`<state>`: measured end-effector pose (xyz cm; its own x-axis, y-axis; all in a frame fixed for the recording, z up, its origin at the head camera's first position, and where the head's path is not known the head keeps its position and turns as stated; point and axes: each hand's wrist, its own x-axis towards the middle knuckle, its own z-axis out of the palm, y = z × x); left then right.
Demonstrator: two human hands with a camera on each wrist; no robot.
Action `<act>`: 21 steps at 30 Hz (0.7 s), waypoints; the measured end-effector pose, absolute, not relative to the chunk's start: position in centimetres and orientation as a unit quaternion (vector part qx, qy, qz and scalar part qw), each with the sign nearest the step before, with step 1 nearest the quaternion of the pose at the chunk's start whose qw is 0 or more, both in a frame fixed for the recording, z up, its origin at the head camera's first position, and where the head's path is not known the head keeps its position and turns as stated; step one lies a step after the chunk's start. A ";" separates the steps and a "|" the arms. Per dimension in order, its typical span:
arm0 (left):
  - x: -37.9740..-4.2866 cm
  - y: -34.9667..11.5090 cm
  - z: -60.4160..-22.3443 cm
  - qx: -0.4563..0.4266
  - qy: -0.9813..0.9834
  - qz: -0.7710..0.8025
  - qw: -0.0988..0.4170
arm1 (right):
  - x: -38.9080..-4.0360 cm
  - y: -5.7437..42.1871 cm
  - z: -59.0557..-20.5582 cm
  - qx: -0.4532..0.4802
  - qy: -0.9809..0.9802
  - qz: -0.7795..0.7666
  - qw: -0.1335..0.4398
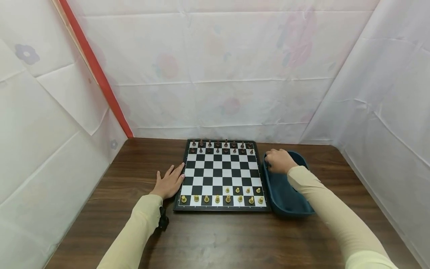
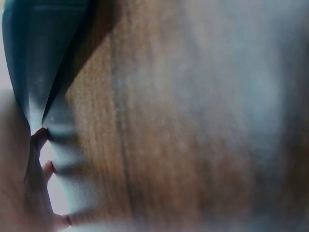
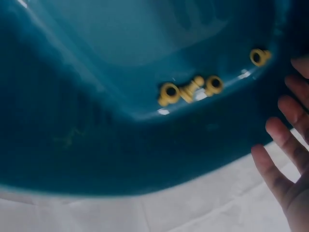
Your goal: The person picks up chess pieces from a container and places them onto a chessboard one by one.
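Note:
A chessboard [image 1: 216, 168] lies on the table, with two rows of dark brown chess pieces [image 1: 217, 144] at its far side. Along its near side stands a row of yellow chess pieces [image 1: 217, 198], with several yellow pawns [image 1: 237, 190] ahead of them on the right half. My left hand [image 1: 169, 183] rests with spread fingers against the board's left edge. Over the far end of a blue plastic basin [image 1: 285, 190] is my right hand [image 1: 279, 161]. The right wrist view shows its fingers extended and apart, close to several loose yellow pawns [image 3: 169, 93] on the basin's floor.
The basin stands right up against the board's right side, its rim raised above the table. Brown wood-grain tabletop [image 1: 215, 239] extends in front of the board. White patterned sheets [image 1: 215, 67] hang behind and at both sides.

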<state>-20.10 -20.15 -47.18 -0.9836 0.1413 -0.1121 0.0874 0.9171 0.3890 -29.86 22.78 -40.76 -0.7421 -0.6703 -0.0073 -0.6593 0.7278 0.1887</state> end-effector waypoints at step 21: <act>-20.0 -20.1 -47.5 0.058 0.976 0.201 0.059 | -30.1 23.0 -44.0 0.330 -0.939 -0.077 0.053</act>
